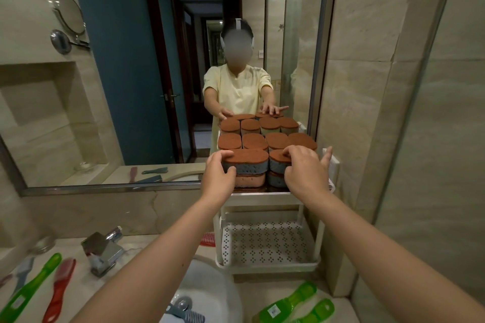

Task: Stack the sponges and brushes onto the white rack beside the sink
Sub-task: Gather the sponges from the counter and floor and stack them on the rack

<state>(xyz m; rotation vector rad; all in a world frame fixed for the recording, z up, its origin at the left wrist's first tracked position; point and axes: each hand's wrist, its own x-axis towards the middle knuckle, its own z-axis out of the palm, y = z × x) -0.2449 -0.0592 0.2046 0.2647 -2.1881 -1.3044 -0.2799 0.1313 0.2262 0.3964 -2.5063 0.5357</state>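
Note:
A white two-tier rack [265, 269] stands against the mirror, right of the sink. Its top shelf carries several brown-topped sponges stacked in two layers. My left hand [219, 174] grips the left end of the front left sponge [248, 158], thumb on its side and fingers on top. My right hand [305, 169] holds the front right sponge [278, 157], fingers curled over its top. The lower perforated shelf [265, 241] has nothing on it. Green brushes [287, 304] lie on the counter at the lower right. A green brush [31, 286] and a red brush [59, 288] lie at the lower left.
The white sink [210, 294] is below my arms, with a grey brush [185, 316] at its rim. A chrome tap [103, 248] stands left of it. A red comb-like brush [208, 238] lies behind the rack's left leg. The mirror [157, 60] doubles the sponges.

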